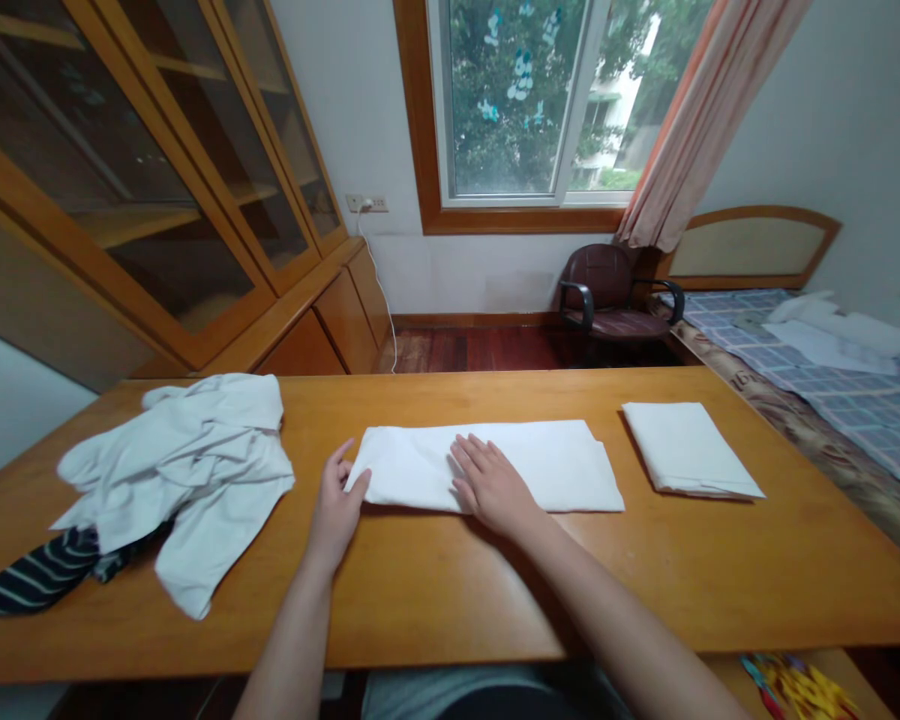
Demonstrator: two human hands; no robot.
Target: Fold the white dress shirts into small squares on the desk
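Observation:
A white cloth (555, 465), folded into a long flat strip, lies across the middle of the wooden table. At its left end is my left hand (336, 505), its thumb over the top of the edge and its curled fingers around the end. My right hand (491, 485) rests palm down near the strip's middle, fingers stretched out and lying flat. To the right sits a second white cloth (694, 450), folded into a compact square. On the left is a loose heap of white clothing (195, 460), crumpled, with a black-and-white striped cloth (41, 570) sticking out beneath it.
The wooden table (435, 600) spans the view. Below its front right edge, a drawer (750, 690) holds yellow and coloured items. Beyond stand a glass-door cabinet (247, 240), a maroon armchair (607, 290) and a bed (817, 350) with checked bedding.

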